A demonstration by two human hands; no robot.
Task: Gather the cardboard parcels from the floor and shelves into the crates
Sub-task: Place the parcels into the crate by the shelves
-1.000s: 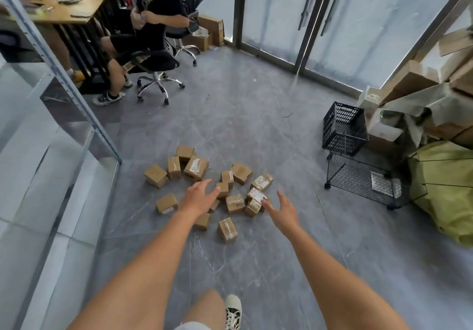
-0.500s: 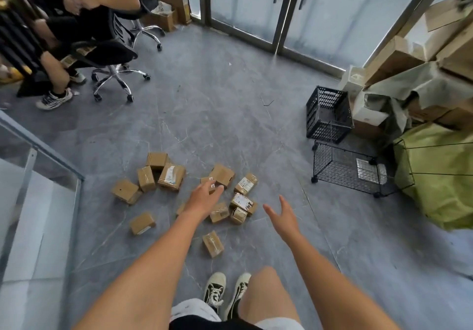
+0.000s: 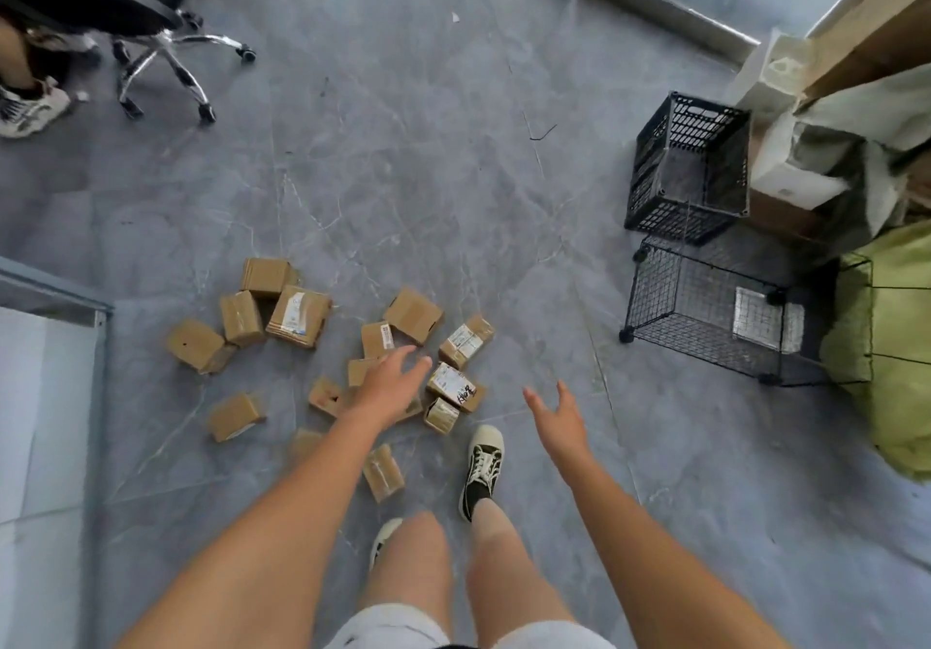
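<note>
Grey floor tiles [image 3: 403,170] now lie closer as both released grips, left hand [image 3: 388,386] and right hand [image 3: 556,414], descend toward cardboard parcels [image 3: 456,386] at twelve o'clock, crates [image 3: 690,160] unfilled.

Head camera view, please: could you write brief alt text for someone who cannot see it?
Both bare hands, left hand and right hand, reach open toward cardboard parcels scattered on a grey floor. A black plastic crate and a wire crate stand to the right.
</note>
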